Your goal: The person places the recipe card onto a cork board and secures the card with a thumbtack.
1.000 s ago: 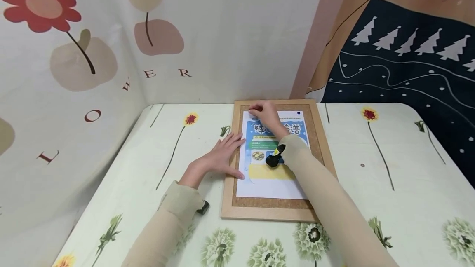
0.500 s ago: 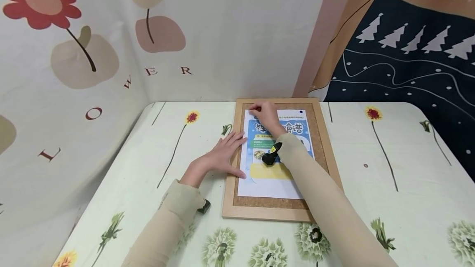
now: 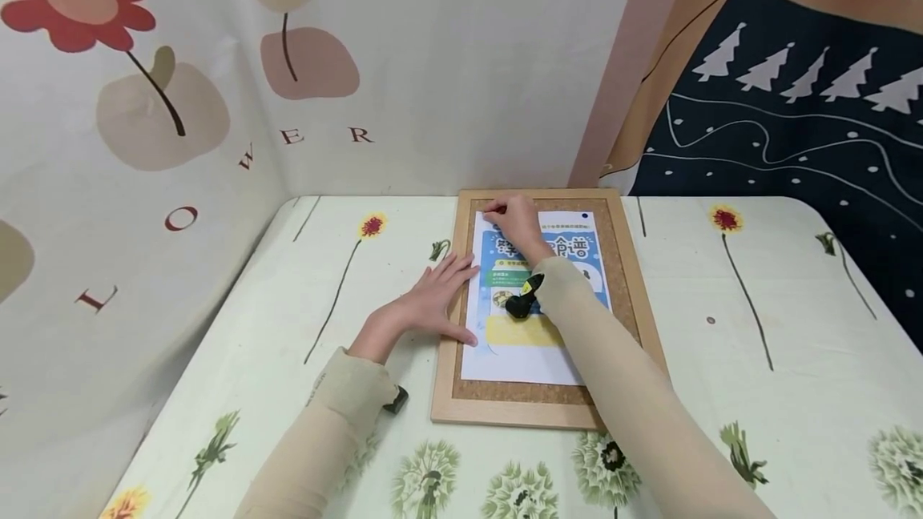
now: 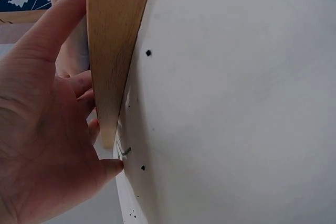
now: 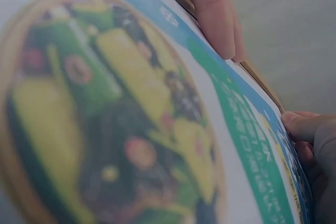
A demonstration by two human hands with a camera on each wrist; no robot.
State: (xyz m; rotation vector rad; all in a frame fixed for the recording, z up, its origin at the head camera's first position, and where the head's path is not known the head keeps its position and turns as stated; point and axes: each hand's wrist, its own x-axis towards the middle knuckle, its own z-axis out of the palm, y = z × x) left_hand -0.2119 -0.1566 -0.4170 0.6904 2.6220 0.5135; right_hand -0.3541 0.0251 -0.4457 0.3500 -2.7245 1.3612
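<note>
A printed poster sheet (image 3: pixel 526 363) lies on a cork board (image 3: pixel 626 279) with a light wooden frame (image 3: pixel 522 415). My right hand (image 3: pixel 521 227) is at the sheet's upper left corner, its thumb and fingers pinching a small dark red pushpin, mostly hidden by the fingertips. A dark blue pushpin (image 3: pixel 585 215) is in the upper right corner. With fingers spread, my left hand (image 3: pixel 431 301) rests over the frame's left side, fingertips and thumb on the sheet's edge. The left wrist view has this hand (image 4: pixel 47 108) beside the frame's side (image 4: pixel 110 40); the right wrist view shows the pinching fingers (image 5: pixel 299 124).
The board lies on a table with a flowered cloth (image 3: pixel 721 391), its far end close to a pale printed curtain (image 3: pixel 433 86). A dark curtain with white trees (image 3: pixel 779 126) hangs at the back right.
The head view shifts slightly, so the board appears a little further right and higher. Both hands keep their places on the board; my right wrist tilts a little to the left.
</note>
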